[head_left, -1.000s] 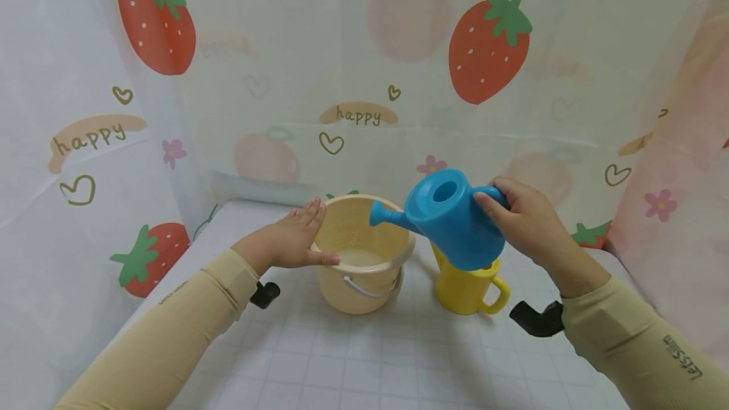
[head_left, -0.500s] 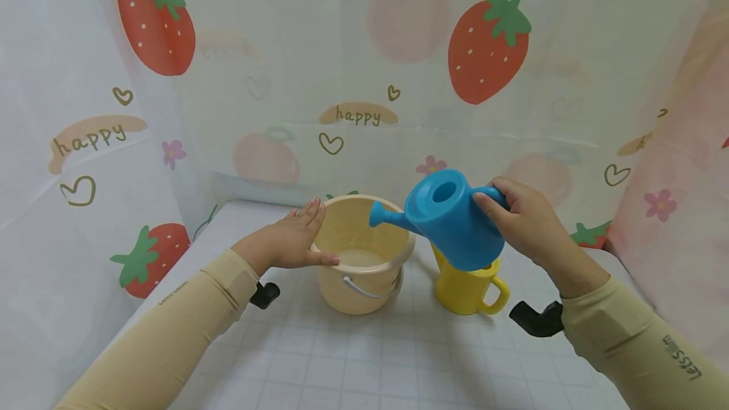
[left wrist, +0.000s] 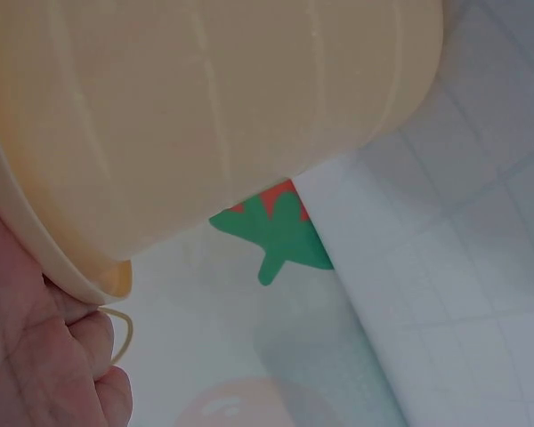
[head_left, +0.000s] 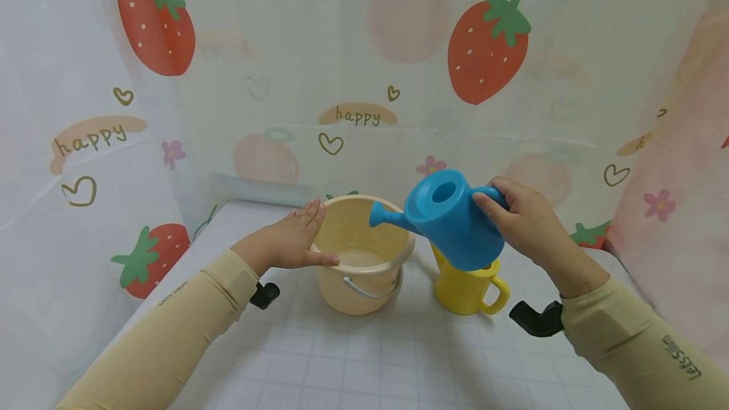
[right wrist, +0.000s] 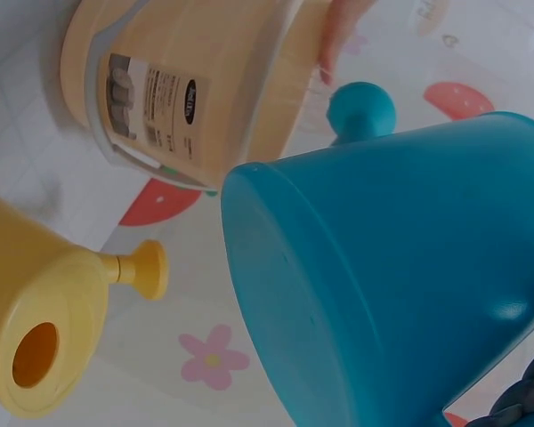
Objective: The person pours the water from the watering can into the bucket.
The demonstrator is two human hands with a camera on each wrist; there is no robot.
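Observation:
My right hand (head_left: pixel 529 223) grips the handle of a blue watering can (head_left: pixel 461 233), holding it tilted in the air. Its spout points left, with the sprinkler head over the mouth of a cream bucket (head_left: pixel 353 293). No water shows coming from it. On the bucket's left rim rests my left hand (head_left: pixel 287 239), fingers straight and thumb spread along the front rim. In the left wrist view the palm (left wrist: pixel 27 329) lies against the rim. Some clear liquid seems to sit at the bucket's bottom. Only fingertips of the right hand show in the right wrist view.
A yellow watering can (head_left: pixel 462 293) stands upright right of the bucket, partly behind the blue can. The bucket's grey handle (head_left: pixel 364 291) hangs down at its front. A strawberry-print curtain (head_left: pixel 364 49) encloses the white grid-patterned tabletop (head_left: pixel 342 359) at the back and sides.

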